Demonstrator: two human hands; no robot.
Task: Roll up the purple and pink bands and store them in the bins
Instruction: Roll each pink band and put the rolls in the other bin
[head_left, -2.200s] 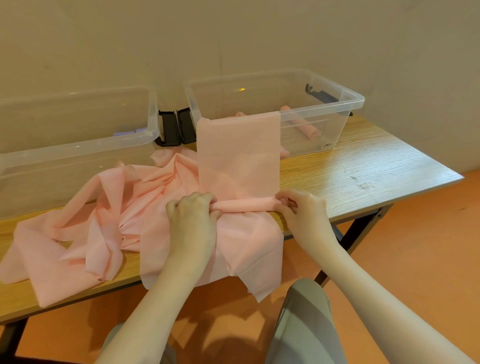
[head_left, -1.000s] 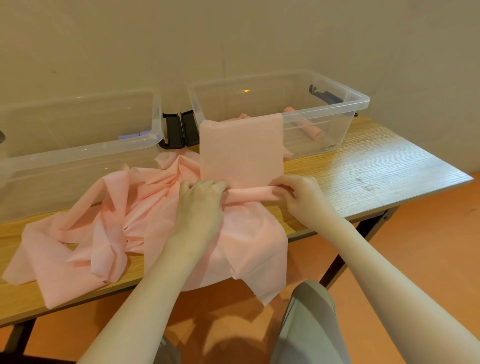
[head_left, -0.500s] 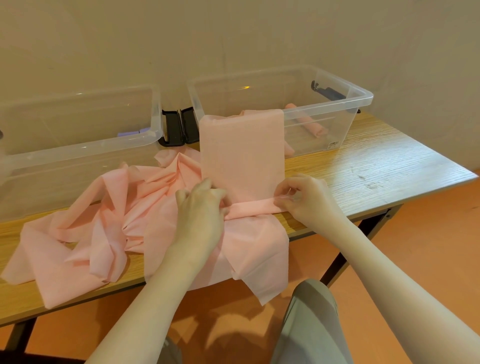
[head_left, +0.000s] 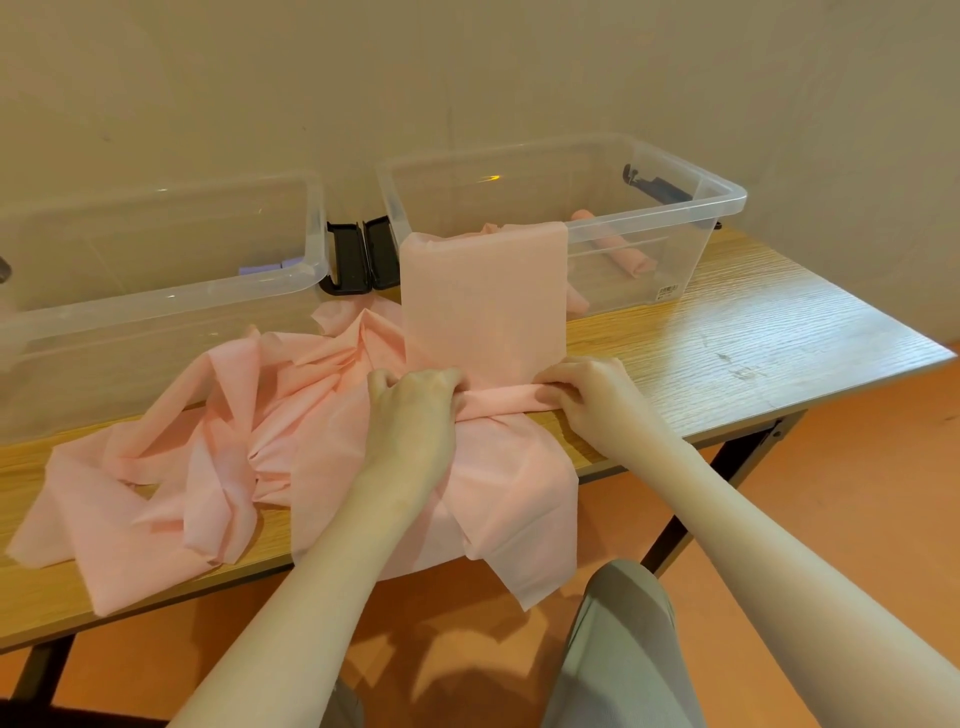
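Nearest, the left hand (head_left: 410, 410) and right hand (head_left: 587, 392) are each curled onto an end of the tight roll forming in the pink band (head_left: 483, 312), and since a moment ago the roll has crept a little farther from the table edge toward the bins, so the rolling looks barely begun. Ahead of the roll the flat strip runs up over the rim of the right bin (head_left: 722, 195), which already holds a rolled pink band (head_left: 628, 257); loose pink fabric is heaped to the left. These lie on a wood-grain table (head_left: 753, 332) with the left bin (head_left: 156, 291) alongside, a plain wall behind, orange floor below.
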